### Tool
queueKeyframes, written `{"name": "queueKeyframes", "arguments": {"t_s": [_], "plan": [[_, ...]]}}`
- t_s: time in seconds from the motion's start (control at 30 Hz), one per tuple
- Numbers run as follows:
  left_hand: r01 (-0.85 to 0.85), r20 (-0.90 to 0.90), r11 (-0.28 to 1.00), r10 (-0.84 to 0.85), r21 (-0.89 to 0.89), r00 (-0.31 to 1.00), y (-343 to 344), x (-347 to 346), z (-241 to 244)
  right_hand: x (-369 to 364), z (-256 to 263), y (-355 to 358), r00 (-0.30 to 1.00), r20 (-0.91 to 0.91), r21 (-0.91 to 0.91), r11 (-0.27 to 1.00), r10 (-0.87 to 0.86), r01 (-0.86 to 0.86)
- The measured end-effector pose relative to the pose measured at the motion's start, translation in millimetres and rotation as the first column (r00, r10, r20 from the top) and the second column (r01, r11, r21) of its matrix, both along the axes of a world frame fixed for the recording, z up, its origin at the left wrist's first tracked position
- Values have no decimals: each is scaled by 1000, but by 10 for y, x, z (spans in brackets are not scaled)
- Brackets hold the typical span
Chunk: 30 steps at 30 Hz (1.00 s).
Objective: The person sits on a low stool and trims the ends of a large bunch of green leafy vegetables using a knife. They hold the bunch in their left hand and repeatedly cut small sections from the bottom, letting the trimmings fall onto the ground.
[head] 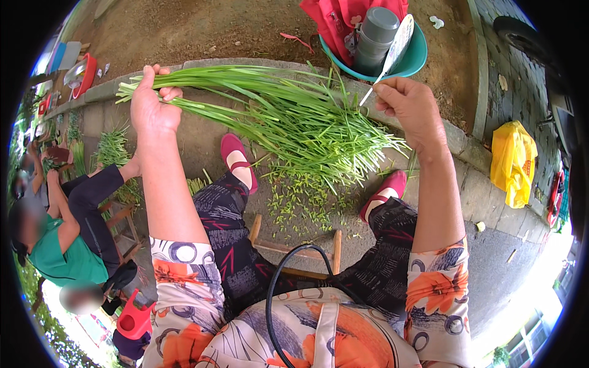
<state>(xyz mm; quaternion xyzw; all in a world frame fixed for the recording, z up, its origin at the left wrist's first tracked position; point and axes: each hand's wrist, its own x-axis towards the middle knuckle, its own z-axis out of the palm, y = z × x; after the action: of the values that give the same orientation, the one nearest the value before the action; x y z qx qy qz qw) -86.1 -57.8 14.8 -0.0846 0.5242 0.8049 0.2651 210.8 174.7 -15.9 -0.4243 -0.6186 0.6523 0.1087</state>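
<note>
My left hand is closed around the pale stem ends of a bunch of long green leafy stalks, like garlic chives. The bunch stretches right over a loose pile of the same stalks on the pavement. My right hand is at the pile's upper right, its thumb and forefinger pinched together at the white handle of a flat hand fan. Whether the fingers grip that handle or a thin stalk piece, I cannot tell. Short cut green bits lie scattered between my pink shoes.
A teal basin behind the curb holds a grey flask and a red bag. A yellow plastic bag lies right. A wooden stool is beneath me. At left, people sit near more green bundles and a red stool.
</note>
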Motion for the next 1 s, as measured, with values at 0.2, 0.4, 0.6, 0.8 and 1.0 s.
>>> {"name": "queueKeyframes", "arguments": {"t_s": [0.2,0.4,0.6,0.8,1.0], "plan": [[5,-12,1000,-5,3,1000,9,-43,-8,35,-33,83,999,38,205,978,-35,26],[17,13,1000,-18,9,1000,7,4,38,38,-102,30,974,145,226,952,176,-206],[29,9,1000,-29,9,1000,48,36,53,76,-154,19,949,128,305,899,287,-313],[81,35,994,-84,77,996,-3,-6,35,71,-64,50,913,182,145,908,366,-393],[84,63,993,-89,78,994,5,0,31,80,-18,6,894,28,26,894,447,-447]]}}
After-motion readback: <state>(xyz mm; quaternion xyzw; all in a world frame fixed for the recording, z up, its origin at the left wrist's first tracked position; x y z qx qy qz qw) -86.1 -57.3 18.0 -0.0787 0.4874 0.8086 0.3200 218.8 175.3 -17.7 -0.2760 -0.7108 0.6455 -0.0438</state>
